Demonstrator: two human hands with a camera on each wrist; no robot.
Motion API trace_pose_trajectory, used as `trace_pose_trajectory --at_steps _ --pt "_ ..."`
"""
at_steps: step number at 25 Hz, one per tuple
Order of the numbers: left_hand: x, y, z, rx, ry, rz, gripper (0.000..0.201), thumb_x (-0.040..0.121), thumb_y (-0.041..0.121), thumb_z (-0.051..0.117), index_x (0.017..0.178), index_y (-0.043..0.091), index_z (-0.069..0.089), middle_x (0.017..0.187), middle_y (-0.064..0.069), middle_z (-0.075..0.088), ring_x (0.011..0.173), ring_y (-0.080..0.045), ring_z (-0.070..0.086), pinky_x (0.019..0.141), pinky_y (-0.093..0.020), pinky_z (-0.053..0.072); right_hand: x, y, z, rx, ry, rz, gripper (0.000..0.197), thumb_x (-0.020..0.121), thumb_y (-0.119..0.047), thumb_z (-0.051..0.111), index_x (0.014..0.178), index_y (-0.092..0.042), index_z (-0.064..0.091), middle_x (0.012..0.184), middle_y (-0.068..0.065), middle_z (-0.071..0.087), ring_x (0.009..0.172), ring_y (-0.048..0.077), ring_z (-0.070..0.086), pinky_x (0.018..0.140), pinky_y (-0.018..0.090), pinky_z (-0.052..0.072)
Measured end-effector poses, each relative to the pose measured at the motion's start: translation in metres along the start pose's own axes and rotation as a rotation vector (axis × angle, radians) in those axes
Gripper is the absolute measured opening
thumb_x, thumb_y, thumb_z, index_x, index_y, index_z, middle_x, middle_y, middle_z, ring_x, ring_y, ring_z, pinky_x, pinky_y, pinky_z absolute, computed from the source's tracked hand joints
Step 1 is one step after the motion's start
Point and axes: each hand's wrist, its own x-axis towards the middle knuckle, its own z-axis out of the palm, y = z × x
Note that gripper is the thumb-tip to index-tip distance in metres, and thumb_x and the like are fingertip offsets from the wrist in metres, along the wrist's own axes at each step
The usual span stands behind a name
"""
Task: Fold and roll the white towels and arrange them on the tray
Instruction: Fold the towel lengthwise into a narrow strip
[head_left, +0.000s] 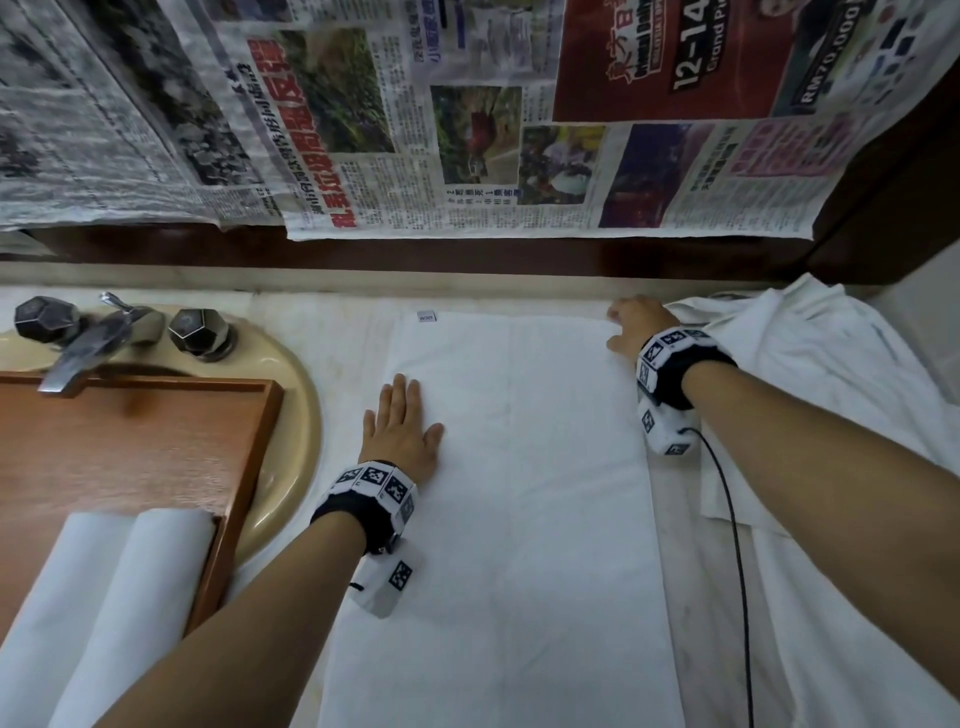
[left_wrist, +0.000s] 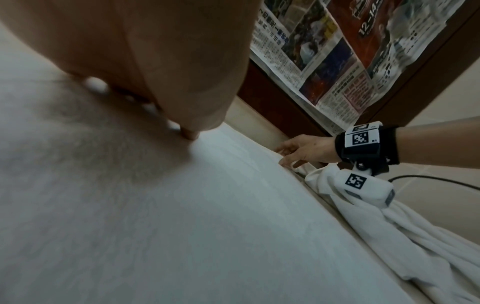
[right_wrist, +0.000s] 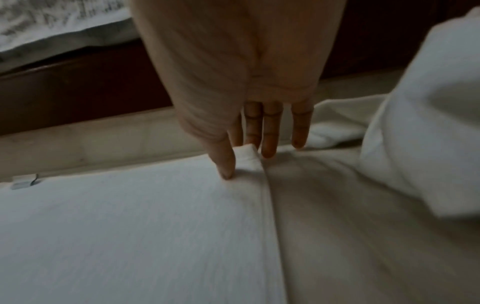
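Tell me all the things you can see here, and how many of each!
Flat towel: 1, white, spread on the counter in the middle.
Rolled towels: 2, white, side by side on the tray's near end.
Tray: 1, brown wood, lying over the sink.
Towel pile: 1 heap, white, crumpled at the right.
Sink: 1, beige, at the left.
Tap: 1 spout, metal, with 2 dark knobs beside it.
Newspapers: several sheets, printed, hanging on the wall behind.
Cable: 1, black, running from the right wrist.
Left hand: flat on the flat towel.
Right hand: pinching the flat towel's far right corner.
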Motion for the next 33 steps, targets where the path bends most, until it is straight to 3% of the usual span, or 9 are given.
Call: trace_pose_trajectory --at_steps 6,8,10,12,14,18,22,29,33 --pt "0.000 0.004 -0.005 -0.046 0.037 -0.025 0.067 0.103 0.037 0.032 0.154 0.012 -0.004 0.161 -0.005 -0.014 0.149 -0.021 -0.010 0.120 -0.043 -0.002 -0.035 -0.036 -0.034 0.188 -0.048 -0.078 0.014 0.084 -0.024 0.071 0.093 -0.014 0.067 0.093 0.007 0.069 0.083 0.021 0.065 0.069 0.026 0.048" --pt "-0.008 0.016 -0.010 -0.197 0.207 0.008 0.053 0.100 0.034 0.043 0.147 0.011 0.032 0.154 -0.012 0.031 0.143 -0.026 0.027 0.117 -0.042 0.021 -0.054 -0.065 -0.044 0.544 -0.157 -0.075 0.017 0.085 -0.015 0.072 0.098 -0.018 0.063 0.078 0.008 0.071 0.061 0.013 0.066 0.056 0.023 0.051" --pt "-0.030 0.041 -0.015 -0.464 0.285 0.146 0.031 0.098 0.040 0.050 0.110 0.016 0.067 0.105 -0.006 0.071 0.101 -0.022 0.064 0.093 -0.036 0.048 -0.069 -0.096 -0.053 0.850 -0.250 -0.078 0.025 0.086 -0.002 0.069 0.104 -0.018 0.061 0.072 0.014 0.071 0.053 0.015 0.067 0.051 0.023 0.055" --pt "-0.057 0.067 -0.011 -0.593 0.111 0.280 0.047 0.092 0.054 0.054 0.076 0.013 0.072 0.068 0.001 0.071 0.064 -0.013 0.065 0.071 -0.032 0.054 -0.073 -0.116 -0.058 0.981 -0.258 -0.094 0.021 0.088 0.002 0.065 0.104 -0.010 0.062 0.070 0.016 0.070 0.057 0.018 0.069 0.054 0.025 0.059" --pt "-0.079 0.083 -0.004 -0.622 -0.051 0.310 0.052 0.082 0.059 0.065 0.065 0.010 0.071 0.060 -0.003 0.068 0.053 -0.010 0.060 0.063 -0.029 0.054 -0.076 -0.128 -0.062 1.068 -0.254 -0.099 0.013 0.090 0.004 0.061 0.102 -0.001 0.063 0.070 0.018 0.070 0.061 0.020 0.071 0.059 0.025 0.060" --pt "-0.092 0.081 0.011 -0.709 -0.215 0.263 0.026 0.083 0.018 0.073 0.066 0.000 0.064 0.063 -0.008 0.071 0.056 -0.012 0.067 0.070 -0.036 0.060 -0.082 -0.129 -0.066 1.139 -0.216 -0.026 0.008 0.090 0.005 0.058 0.097 0.006 0.062 0.075 0.023 0.070 0.071 0.027 0.073 0.065 0.026 0.060" --pt "-0.100 0.068 -0.014 -0.970 -0.303 0.246 0.032 0.089 0.009 0.069 0.081 -0.020 0.057 0.078 -0.031 0.067 0.070 -0.021 0.072 0.074 -0.035 0.060 -0.087 -0.126 -0.066 1.098 -0.182 -0.009 0.008 0.086 0.004 0.060 0.094 0.004 0.063 0.091 0.024 0.071 0.079 0.029 0.073 0.072 0.031 0.060" --pt "-0.105 0.016 -0.071 -1.134 -0.335 0.187 0.021 0.098 0.013 0.056 0.080 0.001 0.055 0.064 -0.008 0.059 0.059 -0.017 0.065 0.073 -0.036 0.060 -0.069 -0.167 -0.064 0.851 0.020 -0.052 0.007 0.084 -0.009 0.065 0.087 -0.014 0.069 0.079 0.007 0.072 0.063 0.015 0.064 0.063 0.028 0.057" --pt "-0.098 -0.029 -0.049 -1.099 -0.148 -0.021 0.030 0.102 0.020 0.046 0.087 -0.002 0.058 0.071 -0.012 0.060 0.050 -0.015 0.060 0.057 -0.030 0.052 -0.045 -0.198 -0.033 0.566 0.120 -0.162 0.007 0.086 -0.023 0.069 0.090 -0.018 0.070 0.093 0.006 0.064 0.089 0.021 0.060 0.076 0.028 0.050"
